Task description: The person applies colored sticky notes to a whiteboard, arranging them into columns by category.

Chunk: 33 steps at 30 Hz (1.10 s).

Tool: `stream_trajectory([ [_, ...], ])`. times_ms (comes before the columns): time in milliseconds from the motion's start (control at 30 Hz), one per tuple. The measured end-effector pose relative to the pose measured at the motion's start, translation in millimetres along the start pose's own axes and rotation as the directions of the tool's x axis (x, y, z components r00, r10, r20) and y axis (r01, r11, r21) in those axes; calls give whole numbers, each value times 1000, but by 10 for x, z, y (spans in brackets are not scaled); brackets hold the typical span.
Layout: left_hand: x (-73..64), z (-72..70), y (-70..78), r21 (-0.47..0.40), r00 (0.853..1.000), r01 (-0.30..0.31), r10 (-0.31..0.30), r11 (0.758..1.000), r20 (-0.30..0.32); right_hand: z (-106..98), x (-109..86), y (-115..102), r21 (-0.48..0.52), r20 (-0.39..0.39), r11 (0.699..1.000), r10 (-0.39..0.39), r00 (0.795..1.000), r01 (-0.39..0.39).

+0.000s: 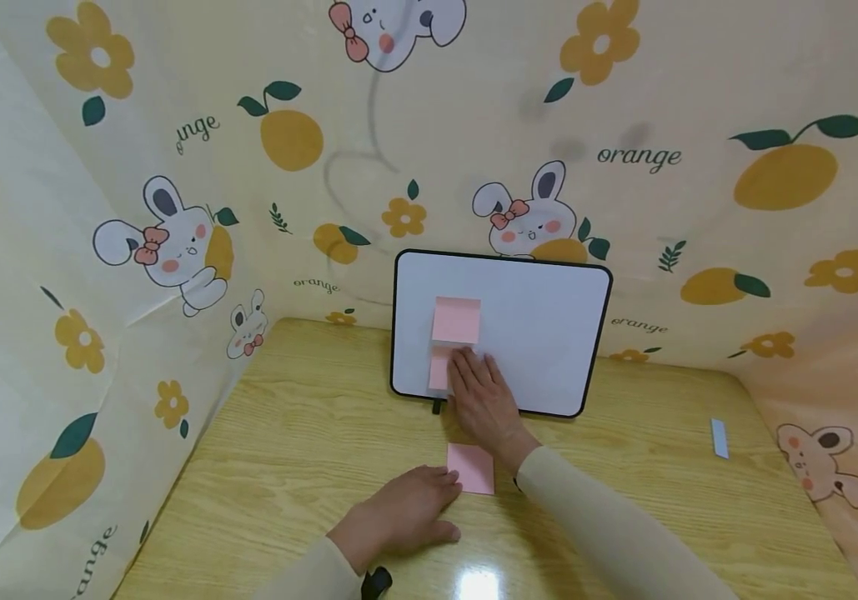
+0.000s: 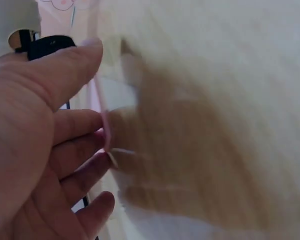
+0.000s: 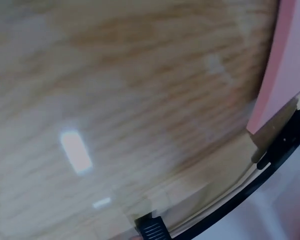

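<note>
A white board with a black rim (image 1: 549,333) leans upright at the back of the table. One pink sticky note (image 1: 456,321) is stuck on its left half. Just below it is a second pink sticky note (image 1: 439,368), partly covered by my right hand (image 1: 484,404), whose straight fingers press on it. On the table in front of the board lies a pink sticky note pad (image 1: 472,469). My left hand (image 1: 406,510) rests beside it, fingertips touching its left edge. In the left wrist view, the left hand's fingers (image 2: 80,125) reach the pad's thin edge, with the thumb apart from it.
A small pale blue strip (image 1: 720,438) lies on the wooden table (image 1: 308,433) at the right. Black feet (image 3: 285,140) support the board's lower edge. Printed cloth walls (image 1: 429,200) enclose the table at the back and both sides.
</note>
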<state>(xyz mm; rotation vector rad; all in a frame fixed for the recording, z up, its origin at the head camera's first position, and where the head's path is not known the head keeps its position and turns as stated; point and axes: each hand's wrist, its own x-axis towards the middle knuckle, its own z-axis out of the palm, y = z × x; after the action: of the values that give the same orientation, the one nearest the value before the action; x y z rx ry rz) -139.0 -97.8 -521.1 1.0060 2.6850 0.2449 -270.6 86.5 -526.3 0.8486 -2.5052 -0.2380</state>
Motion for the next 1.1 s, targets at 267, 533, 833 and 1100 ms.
stream_trajectory([
  [267, 119, -124, 12, -30, 999, 20, -21, 999, -49, -44, -135, 53, 14, 161, 991, 127, 979, -131],
  [533, 279, -173, -86, -30, 986, 25, -30, 999, -164, -56, -161, 74, 10, 180, 994, 101, 978, -105],
  [833, 473, -451, -484, 219, 885, 183, -64, 958, -461, -44, -141, 87, -67, 164, 994, 92, 982, -82],
  [1100, 788, -650, -666, 303, 957, 142, -52, 942, -286, -65, -160, 98, -111, 260, 992, 89, 962, -62],
])
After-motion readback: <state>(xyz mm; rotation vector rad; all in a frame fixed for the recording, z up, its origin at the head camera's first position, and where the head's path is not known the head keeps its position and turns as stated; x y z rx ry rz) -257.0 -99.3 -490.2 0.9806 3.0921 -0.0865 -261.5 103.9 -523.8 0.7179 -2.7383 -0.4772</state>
